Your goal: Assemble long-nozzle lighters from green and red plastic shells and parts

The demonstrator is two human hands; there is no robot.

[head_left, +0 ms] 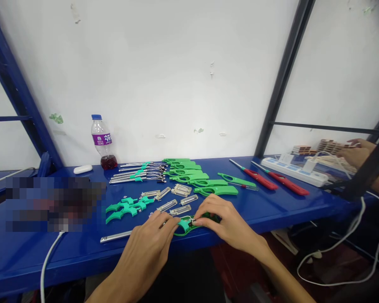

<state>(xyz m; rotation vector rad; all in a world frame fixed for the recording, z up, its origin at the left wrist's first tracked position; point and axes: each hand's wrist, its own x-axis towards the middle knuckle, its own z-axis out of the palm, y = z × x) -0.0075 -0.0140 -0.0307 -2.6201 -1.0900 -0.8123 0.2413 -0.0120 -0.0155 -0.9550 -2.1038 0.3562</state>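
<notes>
At the table's front edge a partly built utility lighter lies with its long metal tube (116, 237) pointing left. My left hand (153, 235) closes over the lighter where the tube meets the green handle casing, hiding that joint. A teal trigger (184, 226) sits in the open casing, just right of the left fingertips. With thumb and fingers pinched, my right hand (222, 216) holds a small dark part with a white wire beside the trigger; the fingers partly cover it. Behind my hands lie several clear fuel tanks (180, 210). Loose teal triggers (123, 210) are heaped to the left.
Green casing halves (221, 190) lie in a row behind, beside metal tubes with wires (126, 180). Two red lighters (284, 182) and a power strip (297, 170) are to the right. A bottle (102, 143) stands by the wall. Another person's hand (360, 153) is far right.
</notes>
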